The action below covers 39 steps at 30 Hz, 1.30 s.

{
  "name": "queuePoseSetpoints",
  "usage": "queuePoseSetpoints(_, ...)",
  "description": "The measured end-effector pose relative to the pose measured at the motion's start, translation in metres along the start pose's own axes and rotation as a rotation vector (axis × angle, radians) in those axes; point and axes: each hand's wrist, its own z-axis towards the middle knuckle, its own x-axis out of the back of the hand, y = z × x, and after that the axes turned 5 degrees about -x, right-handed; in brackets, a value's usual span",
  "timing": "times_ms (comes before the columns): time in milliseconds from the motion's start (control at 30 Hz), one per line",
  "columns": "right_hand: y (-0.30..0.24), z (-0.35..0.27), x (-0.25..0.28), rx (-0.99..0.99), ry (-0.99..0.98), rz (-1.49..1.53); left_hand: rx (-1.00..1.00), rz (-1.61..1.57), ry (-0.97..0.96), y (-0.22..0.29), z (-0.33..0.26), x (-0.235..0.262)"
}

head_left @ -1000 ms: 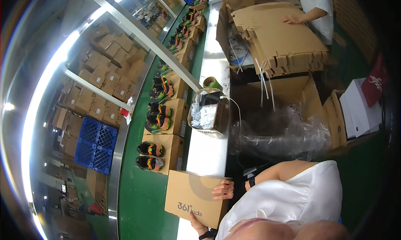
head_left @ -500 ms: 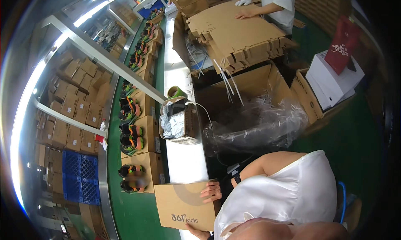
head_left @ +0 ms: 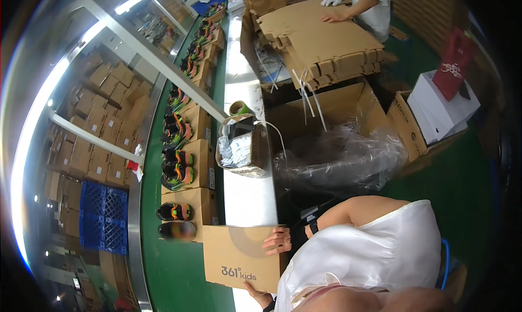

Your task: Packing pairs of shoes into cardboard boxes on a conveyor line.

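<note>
A brown cardboard shoebox [head_left: 231, 252] with dark print is held at the lower middle, over the edge of the pale metal bench strip [head_left: 250, 203]. My right hand [head_left: 277, 240] has its fingers curled over the upper right part of the box. At the lower edge of the box, my left hand [head_left: 258, 295] grips it, its palm partly out of sight. Just beyond the box, on the green belt, a pair of dark shoes [head_left: 176, 212] with orange and green trim sits by another brown shoebox [head_left: 204, 207]; one shoe is blurred.
More shoes [head_left: 177, 127] on boxes line the green belt [head_left: 168, 271]. A carton of white packets [head_left: 236, 151] and a green tape roll [head_left: 237, 107] stand on the strip. Clear plastic [head_left: 348, 157] fills a large carton. A co-worker's hand [head_left: 335, 17] rests on stacked flat cardboard [head_left: 321, 35].
The view has shifted slightly, so the bench and belt appear higher and a little further right. The shoebox stays between both hands and sits slightly higher in the picture.
</note>
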Motion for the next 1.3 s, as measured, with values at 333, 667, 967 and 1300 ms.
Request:
queuePoseSetpoints(333,0.018,0.019,0.022,-0.010,-0.257,0.159,-0.023,-0.184,-0.048,-0.047,0.030,0.055)
queuePoseSetpoints(667,0.092,0.192,0.205,-0.385,-0.546,1.552,0.006,-0.151,-0.032,-0.042,0.030,0.058)
queuePoseSetpoints(967,0.147,0.073,0.113,-1.513,0.272,2.123,-0.039,-0.063,0.019,-0.023,0.020,0.029)
queuePoseSetpoints(1300,0.108,0.179,0.188,-0.930,0.207,2.144,-0.023,0.016,0.107,-0.014,0.011,0.016)
